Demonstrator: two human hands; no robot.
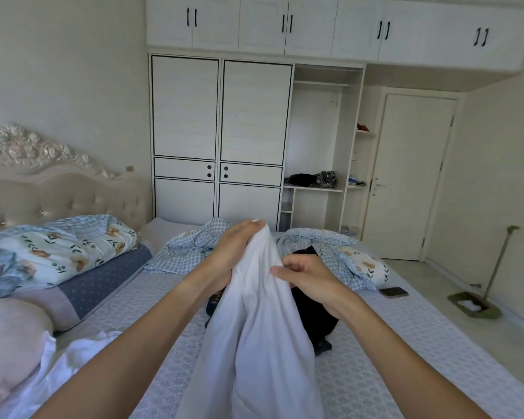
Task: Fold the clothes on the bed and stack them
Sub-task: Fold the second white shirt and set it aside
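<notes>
- White garment held up over the bed, hanging down between both forearms.
- Left hand grips its top edge, fingers bunched round the cloth.
- Right hand pinches a fold just below and right of the left (thumb against curled fingers).
- Black clothes on the bed, under the right hand.
- Another white garment below-left of the left forearm.
- Phone right of the right hand, near the bed edge.
</notes>
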